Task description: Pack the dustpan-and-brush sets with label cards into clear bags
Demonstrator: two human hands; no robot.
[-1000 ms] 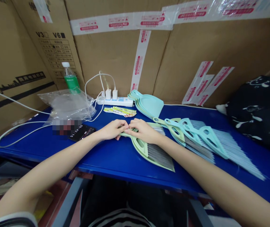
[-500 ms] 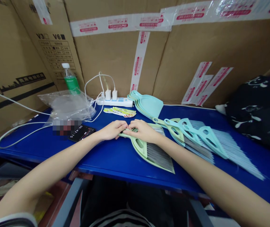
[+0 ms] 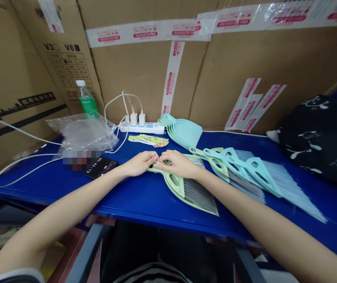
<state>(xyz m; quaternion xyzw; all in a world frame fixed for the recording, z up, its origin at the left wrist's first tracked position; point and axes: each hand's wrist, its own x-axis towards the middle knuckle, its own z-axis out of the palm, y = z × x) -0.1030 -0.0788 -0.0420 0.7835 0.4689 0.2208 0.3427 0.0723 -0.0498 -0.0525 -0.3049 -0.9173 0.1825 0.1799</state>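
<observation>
Your left hand (image 3: 140, 163) and your right hand (image 3: 180, 163) meet near the front middle of the blue table (image 3: 139, 200), fingertips close together at the handle end of a green brush (image 3: 199, 194). The brush lies flat over a green dustpan (image 3: 186, 201), its grey bristles fanned toward your right and toward the table's near edge. The fingers of both your hands are curled and closed on the handle end; they hide much of it, so you cannot tell which fingers press on the brush and which on the dustpan beneath.

Just beyond your right hand, a stack of dustpans (image 3: 187, 131) rests near the cardboard wall (image 3: 144, 74), a light blue one on top. To the right of your hands, another green brush (image 3: 223, 167) and light blue brushes (image 3: 259, 175) overlap in a row, bristles pointing right. A dark patterned bag (image 3: 318, 137) sits at the far right.

Behind your left hand lie some small packets (image 3: 149, 140), with a white power strip (image 3: 153, 128) past them. Near your left wrist is a phone (image 3: 102, 167); beyond it, a clear plastic bag (image 3: 82, 131) partly covers a green bottle (image 3: 88, 104).
</observation>
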